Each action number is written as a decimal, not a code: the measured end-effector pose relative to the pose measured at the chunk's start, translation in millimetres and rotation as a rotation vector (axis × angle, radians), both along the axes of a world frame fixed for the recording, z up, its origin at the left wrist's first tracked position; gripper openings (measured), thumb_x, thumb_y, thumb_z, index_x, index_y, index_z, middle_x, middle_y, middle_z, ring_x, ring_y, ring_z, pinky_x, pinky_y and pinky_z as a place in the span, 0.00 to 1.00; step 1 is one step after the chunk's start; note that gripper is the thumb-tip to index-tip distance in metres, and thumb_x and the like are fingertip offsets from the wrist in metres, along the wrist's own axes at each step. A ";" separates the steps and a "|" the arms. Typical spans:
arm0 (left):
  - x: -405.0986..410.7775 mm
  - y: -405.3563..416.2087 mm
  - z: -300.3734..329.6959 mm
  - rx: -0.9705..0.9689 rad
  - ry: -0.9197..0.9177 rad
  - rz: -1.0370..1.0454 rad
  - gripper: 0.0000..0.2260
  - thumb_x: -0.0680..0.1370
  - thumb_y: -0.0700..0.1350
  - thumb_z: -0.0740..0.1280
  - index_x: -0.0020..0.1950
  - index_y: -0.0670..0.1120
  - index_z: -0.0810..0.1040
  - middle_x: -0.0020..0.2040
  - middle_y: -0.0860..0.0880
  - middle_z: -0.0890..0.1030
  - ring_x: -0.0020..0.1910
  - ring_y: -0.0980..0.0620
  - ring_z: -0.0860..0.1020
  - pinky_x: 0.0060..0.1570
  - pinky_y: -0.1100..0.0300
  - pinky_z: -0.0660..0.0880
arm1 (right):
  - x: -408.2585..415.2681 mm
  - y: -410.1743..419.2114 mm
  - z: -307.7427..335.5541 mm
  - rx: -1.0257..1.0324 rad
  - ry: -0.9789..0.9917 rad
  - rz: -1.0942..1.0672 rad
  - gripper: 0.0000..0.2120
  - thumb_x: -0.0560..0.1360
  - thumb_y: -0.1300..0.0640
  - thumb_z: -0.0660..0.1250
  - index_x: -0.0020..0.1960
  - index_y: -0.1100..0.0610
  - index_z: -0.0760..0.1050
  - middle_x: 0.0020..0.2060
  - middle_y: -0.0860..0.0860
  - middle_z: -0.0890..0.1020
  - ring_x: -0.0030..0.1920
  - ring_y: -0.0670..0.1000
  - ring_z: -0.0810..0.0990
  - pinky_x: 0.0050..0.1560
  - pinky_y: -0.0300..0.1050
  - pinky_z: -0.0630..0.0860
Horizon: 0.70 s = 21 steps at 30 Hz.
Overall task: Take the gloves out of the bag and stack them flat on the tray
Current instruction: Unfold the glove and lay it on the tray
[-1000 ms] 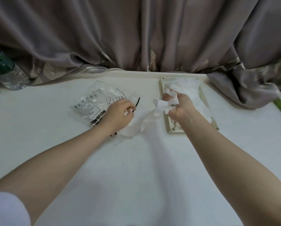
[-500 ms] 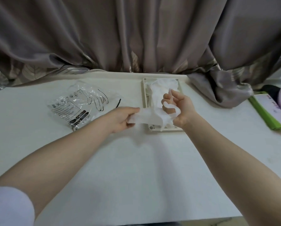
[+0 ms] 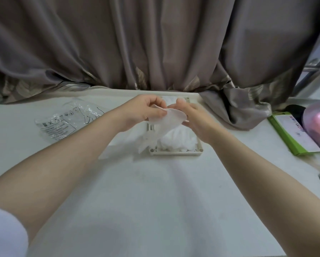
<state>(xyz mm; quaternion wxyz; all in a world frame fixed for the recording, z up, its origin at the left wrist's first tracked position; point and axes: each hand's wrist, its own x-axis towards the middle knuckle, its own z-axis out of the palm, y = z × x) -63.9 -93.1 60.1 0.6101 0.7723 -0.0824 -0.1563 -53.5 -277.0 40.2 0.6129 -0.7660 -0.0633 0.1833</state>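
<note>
My left hand [image 3: 146, 110] and right hand [image 3: 194, 117] both pinch the thin translucent-white plastic glove [image 3: 166, 120], hanging probably lengthwise directly above the beige rectangular tray [image 3: 176, 152].

only one view is being given, taken from a camera worn on the person's head. the scene is being looked at forward and down, across the white table [image 3: 155, 201] toward its far edge, where a grey curtain [image 3: 155, 43] is hanging. the near edge is being cut off at the bottom, with both forearms being seen reaching in from the lower corners. the wide angle is bending straight lines near the sides. the table's right edge is being caught; its left edge is being left outside.
</note>
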 end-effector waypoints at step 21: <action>14.1 -37.7 11.9 -0.270 0.332 0.002 0.09 0.80 0.44 0.60 0.54 0.44 0.78 0.48 0.47 0.82 0.43 0.49 0.81 0.48 0.55 0.79 | 23.6 -57.9 0.7 0.399 0.289 0.049 0.31 0.68 0.56 0.70 0.68 0.67 0.69 0.60 0.62 0.74 0.56 0.59 0.73 0.59 0.54 0.70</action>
